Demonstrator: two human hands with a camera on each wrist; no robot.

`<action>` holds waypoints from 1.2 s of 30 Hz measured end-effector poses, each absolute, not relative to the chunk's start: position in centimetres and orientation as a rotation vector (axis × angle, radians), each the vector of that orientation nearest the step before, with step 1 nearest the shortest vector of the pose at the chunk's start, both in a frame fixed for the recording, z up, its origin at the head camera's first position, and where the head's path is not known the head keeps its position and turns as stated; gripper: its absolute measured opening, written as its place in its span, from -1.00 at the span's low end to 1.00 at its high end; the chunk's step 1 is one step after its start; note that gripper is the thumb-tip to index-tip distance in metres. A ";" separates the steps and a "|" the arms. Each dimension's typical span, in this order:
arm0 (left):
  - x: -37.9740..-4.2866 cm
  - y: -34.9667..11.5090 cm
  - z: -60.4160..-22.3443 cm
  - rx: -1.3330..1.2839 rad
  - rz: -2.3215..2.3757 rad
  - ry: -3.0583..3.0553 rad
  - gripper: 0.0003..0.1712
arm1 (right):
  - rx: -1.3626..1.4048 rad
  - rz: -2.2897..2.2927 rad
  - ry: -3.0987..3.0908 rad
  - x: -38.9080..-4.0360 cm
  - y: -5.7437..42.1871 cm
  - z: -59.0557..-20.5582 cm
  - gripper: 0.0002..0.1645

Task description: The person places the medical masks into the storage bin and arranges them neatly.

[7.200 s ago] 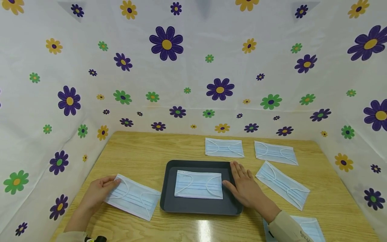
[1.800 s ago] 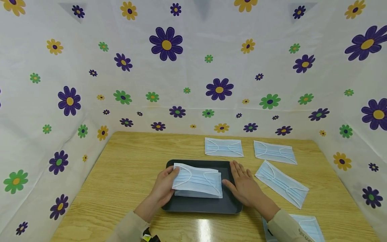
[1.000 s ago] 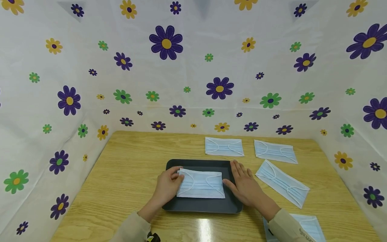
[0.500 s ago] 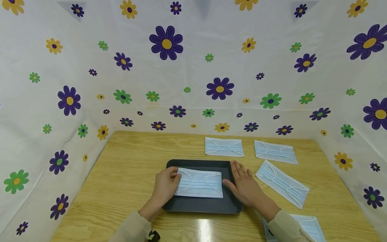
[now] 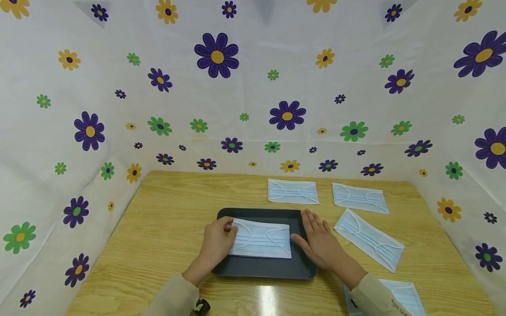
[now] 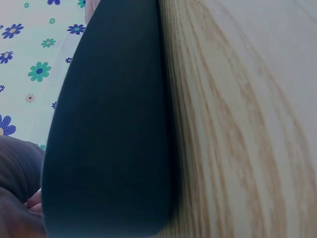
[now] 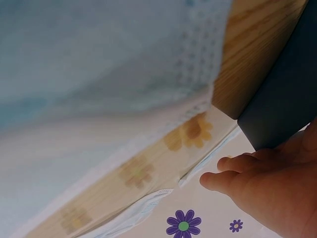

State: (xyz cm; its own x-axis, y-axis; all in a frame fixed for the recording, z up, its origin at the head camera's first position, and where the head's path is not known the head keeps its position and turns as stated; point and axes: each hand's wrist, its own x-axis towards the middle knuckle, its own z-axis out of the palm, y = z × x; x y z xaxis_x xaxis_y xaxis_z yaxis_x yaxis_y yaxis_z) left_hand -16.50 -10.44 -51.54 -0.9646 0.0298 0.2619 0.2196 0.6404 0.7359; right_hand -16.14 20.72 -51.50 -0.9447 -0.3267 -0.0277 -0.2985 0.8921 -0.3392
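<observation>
A dark grey tray [image 5: 261, 268] sits on the table in the head view. In it lies a light blue face mask [image 5: 262, 239] with white ear loops, stacked over another mask that it hides. My left hand [image 5: 216, 241] pinches the stack's left end between thumb and fingers. Across the tray, my right hand [image 5: 321, 243] rests on the right rim with fingers straight. The left wrist view is filled by the tray's outer wall [image 6: 109, 124], with part of the left hand [image 6: 17, 183] at the edge. In the right wrist view, the right hand [image 7: 272, 193] reaches against the tray [image 7: 292, 84].
Two face masks lie along the back, one [image 5: 293, 192] behind the tray and one [image 5: 360, 198] farther right. A slanted mask [image 5: 369, 240] is right of my right hand. Another mask [image 5: 403, 296] is partly under the right sleeve. A flowered cloth [image 5: 245, 87] walls the table.
My left hand has carried a face mask from left of the tray onto the mask inside, then shifted it slightly left into line. My right hand has stayed on the rim.
</observation>
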 end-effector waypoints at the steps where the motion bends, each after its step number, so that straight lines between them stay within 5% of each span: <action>1: -16.5 -10.5 -51.5 -0.207 -1.221 -2.641 -0.75 | -0.492 -0.513 2.974 -16.1 20.7 -51.5 0.04; 36: -16.2 -11.0 -50.7 -0.267 -1.015 -2.652 -0.69 | -0.483 -0.510 2.974 -16.2 20.7 -51.5 0.04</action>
